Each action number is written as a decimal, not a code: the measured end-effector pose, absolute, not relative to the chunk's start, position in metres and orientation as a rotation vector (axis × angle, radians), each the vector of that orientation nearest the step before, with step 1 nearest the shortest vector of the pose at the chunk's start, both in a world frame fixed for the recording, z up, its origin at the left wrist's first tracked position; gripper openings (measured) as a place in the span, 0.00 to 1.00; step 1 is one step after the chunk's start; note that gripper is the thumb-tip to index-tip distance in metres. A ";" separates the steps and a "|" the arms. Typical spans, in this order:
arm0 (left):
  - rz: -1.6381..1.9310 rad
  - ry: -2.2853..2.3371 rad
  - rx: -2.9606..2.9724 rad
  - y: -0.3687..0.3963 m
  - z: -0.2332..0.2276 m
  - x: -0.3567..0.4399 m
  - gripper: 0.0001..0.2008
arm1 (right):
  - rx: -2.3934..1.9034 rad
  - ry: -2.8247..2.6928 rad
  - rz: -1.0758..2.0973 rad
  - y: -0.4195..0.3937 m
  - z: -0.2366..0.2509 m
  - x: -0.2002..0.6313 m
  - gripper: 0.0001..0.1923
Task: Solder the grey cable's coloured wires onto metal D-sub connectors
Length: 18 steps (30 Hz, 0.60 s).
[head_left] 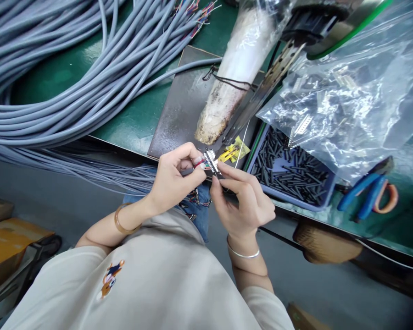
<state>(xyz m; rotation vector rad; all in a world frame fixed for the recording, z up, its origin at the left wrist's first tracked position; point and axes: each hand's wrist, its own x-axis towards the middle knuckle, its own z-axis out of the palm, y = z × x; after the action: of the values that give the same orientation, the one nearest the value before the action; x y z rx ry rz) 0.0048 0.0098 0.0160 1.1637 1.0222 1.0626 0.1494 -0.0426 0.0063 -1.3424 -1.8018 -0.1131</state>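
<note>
My left hand (179,174) pinches the end of a grey cable whose thin coloured wires meet the pin side of a metal multi-pin connector (211,160). The fingers of my right hand (242,192) are closed at the connector's other side, with a small dark piece at the fingertips that I cannot make out. Just beyond the hands is a yellow piece (232,151) on the dark board (172,114). Over that board hangs a stained, plastic-wrapped white tube (241,59), tied with black cord, beside a dark metal rod. More wired connectors (196,197) rest by my lap.
Bundles of grey cable (89,91) cover the table's left side. To the right, a blue tray (325,201) holds black sleeves, a clear bag (347,101) holds connectors, and blue-handled pliers (361,197) lie beside orange-handled scissors (387,197). The table's front edge runs close to my hands.
</note>
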 end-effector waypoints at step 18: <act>0.691 0.683 0.764 -0.010 0.019 -0.033 0.11 | -1.116 -1.651 0.085 -0.065 -0.013 0.149 0.09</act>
<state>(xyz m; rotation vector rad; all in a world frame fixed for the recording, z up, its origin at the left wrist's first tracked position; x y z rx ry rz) -0.0326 -0.0096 0.0192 0.7636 0.6829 0.6913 0.1488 -0.0654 -0.0130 -1.1159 -1.6508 0.0851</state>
